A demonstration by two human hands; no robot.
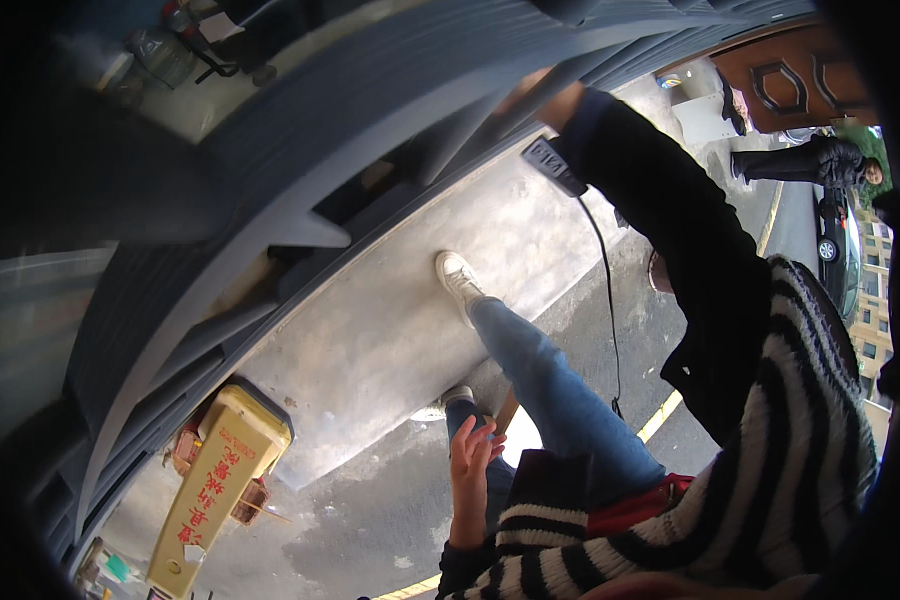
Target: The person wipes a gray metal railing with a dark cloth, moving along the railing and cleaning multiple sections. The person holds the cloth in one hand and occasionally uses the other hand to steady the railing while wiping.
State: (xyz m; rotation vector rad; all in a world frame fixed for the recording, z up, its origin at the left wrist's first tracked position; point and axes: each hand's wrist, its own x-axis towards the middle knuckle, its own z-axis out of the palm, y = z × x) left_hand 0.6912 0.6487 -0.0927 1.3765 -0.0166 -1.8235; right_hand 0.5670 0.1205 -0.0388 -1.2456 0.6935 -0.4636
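Observation:
At the upper right, my right hand (564, 107) reaches in among the grey slats of a large louvred frame (390, 105). One grey bar (536, 111) crosses in front of it, so I cannot tell whether the fingers grip anything. Beside that wrist is a small dark box (553, 166) bearing writing, from which a black cable (607, 285) hangs. Low in the picture, my left hand (474, 457) is held before my body with its fingers apart and nothing in it. One white shoe (461, 281) of mine rests on a pale concrete step (360, 337) below the frame.
A yellow bench-like object (217, 480) with red writing stands at the lower left. A person (802, 161) in dark clothes stands at far right, near a dark car (832, 240). A brown panelled door (802, 79) is at the upper right. A large clear bottle (161, 56) shows at upper left.

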